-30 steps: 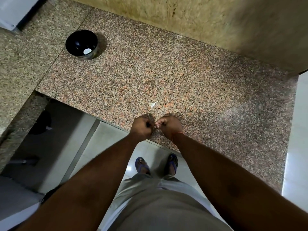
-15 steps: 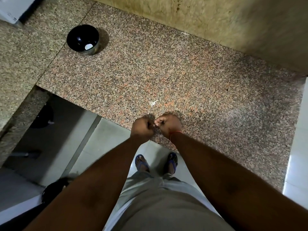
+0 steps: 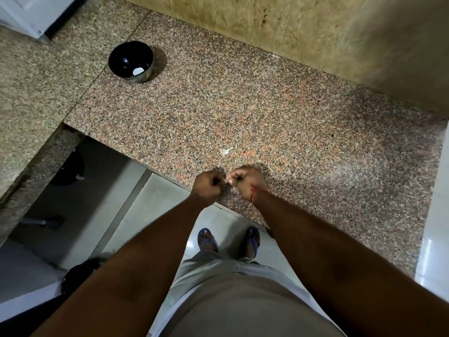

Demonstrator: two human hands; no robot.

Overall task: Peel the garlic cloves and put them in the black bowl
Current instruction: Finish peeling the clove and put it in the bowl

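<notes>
Both grips clamped on one garlic clove point(image 3: 226, 181) at desk point(image 3: 291, 142) edge, left hand point(image 3: 207, 187), right hand point(image 3: 244, 178); slip risks floor drop, black bowl point(image 3: 130, 60) far at 10 o'clock.

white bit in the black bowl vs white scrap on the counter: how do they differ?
The white piece in the black bowl looks rounded and compact; the white scrap on the granite counter is thin, with a pointed tail. The piece lies inside the bowl, far from both hands; the scrap lies bare on the counter, just beyond the right hand. Both are small and whitish, neither touched.
</notes>
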